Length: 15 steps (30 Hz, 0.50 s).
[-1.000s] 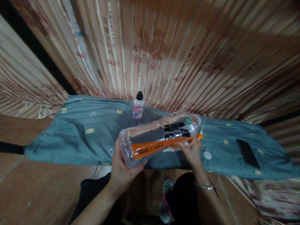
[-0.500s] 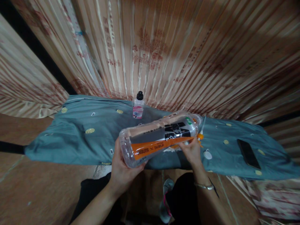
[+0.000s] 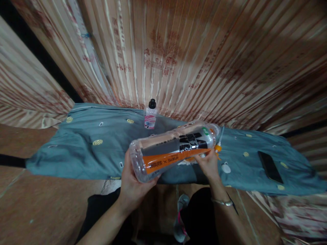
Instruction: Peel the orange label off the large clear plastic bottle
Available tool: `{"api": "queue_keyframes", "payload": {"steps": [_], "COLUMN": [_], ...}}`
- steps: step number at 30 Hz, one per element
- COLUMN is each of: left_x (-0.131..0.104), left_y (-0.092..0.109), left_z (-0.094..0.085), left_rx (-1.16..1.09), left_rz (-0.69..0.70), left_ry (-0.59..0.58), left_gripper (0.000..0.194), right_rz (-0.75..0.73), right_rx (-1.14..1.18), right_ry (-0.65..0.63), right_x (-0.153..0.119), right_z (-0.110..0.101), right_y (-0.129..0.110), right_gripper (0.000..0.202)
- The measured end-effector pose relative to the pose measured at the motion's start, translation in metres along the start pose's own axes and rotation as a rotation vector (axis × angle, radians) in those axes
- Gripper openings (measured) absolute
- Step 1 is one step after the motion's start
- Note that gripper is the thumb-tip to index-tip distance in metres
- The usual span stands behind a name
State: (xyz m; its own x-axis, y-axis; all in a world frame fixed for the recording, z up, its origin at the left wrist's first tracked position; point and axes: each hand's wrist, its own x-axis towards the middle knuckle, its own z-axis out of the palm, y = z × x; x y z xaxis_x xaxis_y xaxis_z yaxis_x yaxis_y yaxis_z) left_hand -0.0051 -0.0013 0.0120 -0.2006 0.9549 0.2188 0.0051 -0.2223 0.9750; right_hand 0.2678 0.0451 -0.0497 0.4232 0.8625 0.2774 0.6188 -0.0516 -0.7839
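Note:
A large clear plastic bottle (image 3: 173, 149) with a grey, black and orange label lies tilted across the middle of the view, its base to the left. My left hand (image 3: 136, 187) wraps round the base end from below. Near the neck end, my right hand (image 3: 208, 165) pinches the lower edge of the bottle at its orange label. Just right of that hand is a small orange piece (image 3: 218, 148), with a pale stick-like part rising from it. White material shows beneath the bottle, mostly hidden.
A small clear bottle (image 3: 150, 117) with black cap and pink label stands behind on the teal cloth (image 3: 76, 143). A white round piece (image 3: 226, 168) and a black phone (image 3: 270, 166) lie to the right. Pleated curtains (image 3: 163, 51) hang behind; black poles flank the cloth.

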Motion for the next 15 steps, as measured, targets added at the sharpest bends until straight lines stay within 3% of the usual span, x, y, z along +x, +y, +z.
{"api": "queue_keyframes", "payload": {"steps": [15], "left_x": [-0.0014], "left_y": [-0.0031], "left_z": [-0.0005], "left_rx": [-0.020], "left_rz": [-0.003], "left_ry": [-0.006], "left_gripper": [0.070], "right_rz": [0.004], "right_rx": [-0.026], "right_ry": [0.024], "right_x": [0.0005], "right_z": [0.0000], "right_y": [0.0008], "right_gripper": [0.057]}}
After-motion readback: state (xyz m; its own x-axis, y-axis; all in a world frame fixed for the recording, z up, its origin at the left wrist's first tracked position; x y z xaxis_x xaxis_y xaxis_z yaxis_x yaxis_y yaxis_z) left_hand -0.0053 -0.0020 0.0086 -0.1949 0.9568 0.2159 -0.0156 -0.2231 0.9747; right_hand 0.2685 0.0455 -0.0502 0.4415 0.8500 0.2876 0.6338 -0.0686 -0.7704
